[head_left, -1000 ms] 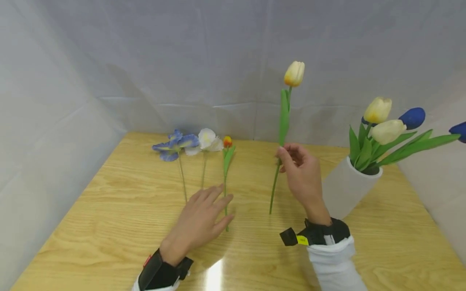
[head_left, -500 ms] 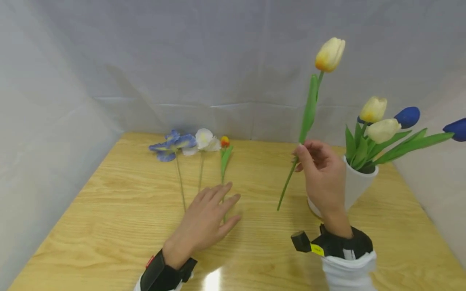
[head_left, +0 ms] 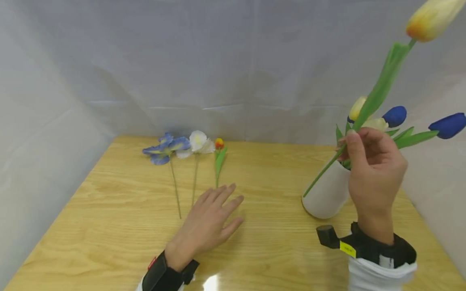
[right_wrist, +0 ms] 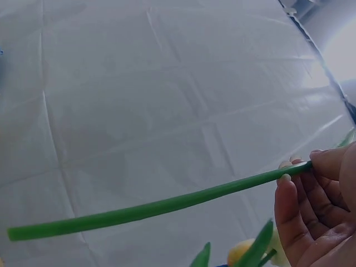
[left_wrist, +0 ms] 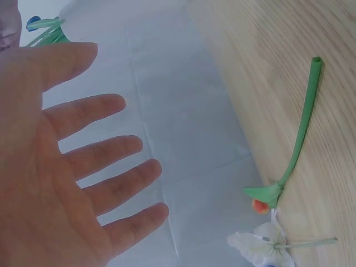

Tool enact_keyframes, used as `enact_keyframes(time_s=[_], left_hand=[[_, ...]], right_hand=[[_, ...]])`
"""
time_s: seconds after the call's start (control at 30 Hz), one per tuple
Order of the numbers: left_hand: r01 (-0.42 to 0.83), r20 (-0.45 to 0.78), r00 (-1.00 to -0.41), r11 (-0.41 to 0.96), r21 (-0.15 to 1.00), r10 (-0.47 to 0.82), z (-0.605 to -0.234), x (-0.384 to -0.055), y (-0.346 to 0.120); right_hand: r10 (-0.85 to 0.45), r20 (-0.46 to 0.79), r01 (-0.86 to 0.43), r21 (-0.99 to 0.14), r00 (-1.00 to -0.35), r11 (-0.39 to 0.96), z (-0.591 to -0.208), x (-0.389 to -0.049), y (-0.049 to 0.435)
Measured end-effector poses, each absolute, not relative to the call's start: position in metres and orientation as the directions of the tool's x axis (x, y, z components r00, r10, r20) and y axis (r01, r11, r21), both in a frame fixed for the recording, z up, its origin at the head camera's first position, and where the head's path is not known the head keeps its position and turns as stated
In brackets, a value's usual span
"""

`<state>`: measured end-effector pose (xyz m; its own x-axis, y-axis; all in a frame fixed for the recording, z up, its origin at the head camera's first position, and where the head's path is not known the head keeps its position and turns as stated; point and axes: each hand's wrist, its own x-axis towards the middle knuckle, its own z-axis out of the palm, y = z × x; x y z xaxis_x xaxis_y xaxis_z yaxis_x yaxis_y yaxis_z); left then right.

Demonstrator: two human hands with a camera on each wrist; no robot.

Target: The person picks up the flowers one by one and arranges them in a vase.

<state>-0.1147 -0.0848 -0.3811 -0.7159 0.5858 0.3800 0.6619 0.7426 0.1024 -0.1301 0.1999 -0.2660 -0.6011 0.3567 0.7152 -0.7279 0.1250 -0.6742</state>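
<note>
Cream-and-orange tulip [head_left: 384, 81], held aloft and slanting in front of the white vase [head_left: 325, 196]; its bloom leans up to the right, the tip out of view, and its bare stem end is outside the vase's mouth. The right hand [head_left: 376, 167] has its thumb and fingers clamped on the stem just below the leaf, a hold that, I judge, spares leaf and bloom while leaving the lower stem free. Behind that hand, the vase carries cream tulips [head_left: 356, 108] and blue tulips [head_left: 447, 126]; the outermost blue one splays sideways, presumably propped by the rim. Across the bench [head_left: 276, 250], a blue iris [head_left: 160, 151], a white iris [head_left: 198, 141] and an orange-red tulip [head_left: 220, 161] lie side by side, blooms toward the grey sheet [head_left: 164, 60], probably to keep each stem separately reachable. The left hand [head_left: 207, 222], fingers apart and gripping nothing, is poised over the orange-red tulip's stem, seemingly without touching it.
</note>
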Motion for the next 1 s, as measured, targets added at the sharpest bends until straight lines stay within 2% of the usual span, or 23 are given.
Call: enact_keyframes(time_s=[0.2, 0.43, 0.57, 0.7, 0.83, 1.0], left_hand=[[0.668, 0.392, -0.709, 0.737, 0.104, 0.587, -0.382, -0.115, -0.083], [0.673, 0.398, -0.703, 0.732, 0.103, 0.590, -0.385, -0.115, -0.080], [0.672, 0.400, -0.702, 0.734, 0.099, 0.589, -0.386, -0.116, -0.079], [0.673, 0.392, -0.704, 0.733, 0.101, 0.592, -0.387, -0.115, -0.079], [0.673, 0.383, -0.706, 0.733, 0.098, 0.596, -0.387, -0.116, -0.079], [0.674, 0.374, -0.707, 0.732, 0.101, 0.600, -0.388, -0.117, -0.078]], right_hand=[[0.472, 0.707, -0.765, -0.637, -0.526, 0.101, -0.254, -0.126, 0.219], [0.513, 0.734, -0.650, -0.659, -0.446, 0.377, -0.244, -0.123, 0.247], [0.545, 0.722, -0.687, -0.650, -0.426, 0.325, -0.243, -0.125, 0.253], [0.564, 0.723, -0.692, -0.640, -0.398, 0.333, -0.242, -0.126, 0.258], [0.572, 0.730, -0.623, -0.654, -0.373, 0.429, -0.238, -0.127, 0.267], [0.587, 0.717, -0.480, -0.693, -0.376, 0.538, -0.236, -0.130, 0.275]])
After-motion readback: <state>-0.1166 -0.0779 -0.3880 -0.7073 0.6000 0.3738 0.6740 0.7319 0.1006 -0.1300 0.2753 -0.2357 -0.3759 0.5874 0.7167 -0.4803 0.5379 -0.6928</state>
